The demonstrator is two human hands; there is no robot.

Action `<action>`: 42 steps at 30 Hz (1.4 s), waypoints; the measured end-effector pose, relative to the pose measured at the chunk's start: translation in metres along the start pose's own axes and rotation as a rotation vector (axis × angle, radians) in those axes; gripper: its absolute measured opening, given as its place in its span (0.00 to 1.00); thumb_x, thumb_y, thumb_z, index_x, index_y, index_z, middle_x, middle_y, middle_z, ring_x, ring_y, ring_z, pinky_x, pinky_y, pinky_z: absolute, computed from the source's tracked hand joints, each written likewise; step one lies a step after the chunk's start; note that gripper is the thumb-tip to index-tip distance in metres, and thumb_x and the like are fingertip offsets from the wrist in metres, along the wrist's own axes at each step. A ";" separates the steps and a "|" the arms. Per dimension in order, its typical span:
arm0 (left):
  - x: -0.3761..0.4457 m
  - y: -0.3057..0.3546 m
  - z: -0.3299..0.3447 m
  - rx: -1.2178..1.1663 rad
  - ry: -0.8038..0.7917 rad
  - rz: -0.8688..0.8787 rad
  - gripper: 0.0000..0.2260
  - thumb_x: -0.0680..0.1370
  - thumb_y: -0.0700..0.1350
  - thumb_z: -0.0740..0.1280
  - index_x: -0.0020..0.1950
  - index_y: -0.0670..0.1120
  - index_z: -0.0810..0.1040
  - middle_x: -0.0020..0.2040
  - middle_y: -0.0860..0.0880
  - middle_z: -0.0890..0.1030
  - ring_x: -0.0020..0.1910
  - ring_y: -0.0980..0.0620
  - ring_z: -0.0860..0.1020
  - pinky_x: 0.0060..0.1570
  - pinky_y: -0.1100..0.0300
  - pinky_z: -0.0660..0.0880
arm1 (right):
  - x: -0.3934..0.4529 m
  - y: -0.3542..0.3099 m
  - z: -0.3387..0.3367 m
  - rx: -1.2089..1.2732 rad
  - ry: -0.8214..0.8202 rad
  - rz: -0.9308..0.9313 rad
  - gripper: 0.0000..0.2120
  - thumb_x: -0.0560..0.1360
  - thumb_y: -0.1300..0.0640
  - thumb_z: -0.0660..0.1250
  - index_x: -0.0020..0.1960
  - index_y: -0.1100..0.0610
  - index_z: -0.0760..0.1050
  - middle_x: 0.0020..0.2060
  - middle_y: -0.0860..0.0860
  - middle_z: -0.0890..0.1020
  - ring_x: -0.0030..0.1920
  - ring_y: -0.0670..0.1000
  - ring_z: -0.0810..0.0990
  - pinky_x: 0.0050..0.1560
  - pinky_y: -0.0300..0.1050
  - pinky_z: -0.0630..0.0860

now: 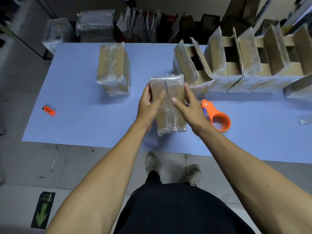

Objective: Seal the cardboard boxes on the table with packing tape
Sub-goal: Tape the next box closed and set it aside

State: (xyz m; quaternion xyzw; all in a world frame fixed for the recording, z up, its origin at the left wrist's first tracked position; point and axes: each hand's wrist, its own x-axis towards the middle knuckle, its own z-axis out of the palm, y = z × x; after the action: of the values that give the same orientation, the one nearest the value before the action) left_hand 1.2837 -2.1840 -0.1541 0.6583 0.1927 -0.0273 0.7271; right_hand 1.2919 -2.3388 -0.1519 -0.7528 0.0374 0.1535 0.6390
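Note:
A closed cardboard box (168, 92) with clear tape running along its top seam stands at the middle of the blue table (81, 119). My left hand (150, 103) grips its left side, thumb lying on the top. My right hand (187, 102) presses against its right side with the fingers spread over the tape. An orange tape dispenser (217, 118) lies on the table just right of my right wrist. A second taped box (114, 68) stands at the back left. A row of several boxes with open flaps (236, 65) lines the back right.
A small orange utility knife (49, 110) lies near the table's left edge. A scrap of clear tape (304, 121) sits at the far right. Wrapped bundles and bags (96, 25) crowd the floor behind the table. My feet stand at its front edge.

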 end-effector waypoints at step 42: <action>0.173 0.030 -0.039 1.012 0.109 0.279 0.21 0.82 0.38 0.62 0.76 0.42 0.69 0.79 0.43 0.64 0.77 0.43 0.64 0.74 0.53 0.61 | 0.146 -0.041 0.059 -0.692 0.143 -0.105 0.22 0.83 0.52 0.60 0.73 0.62 0.68 0.68 0.59 0.75 0.69 0.58 0.71 0.65 0.47 0.66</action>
State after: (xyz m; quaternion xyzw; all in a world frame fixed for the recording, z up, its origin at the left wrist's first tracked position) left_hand 1.4427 -2.1049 -0.1826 0.9469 0.1036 0.0143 0.3040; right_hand 1.4295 -2.2532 -0.1620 -0.9345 -0.0110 0.0707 0.3487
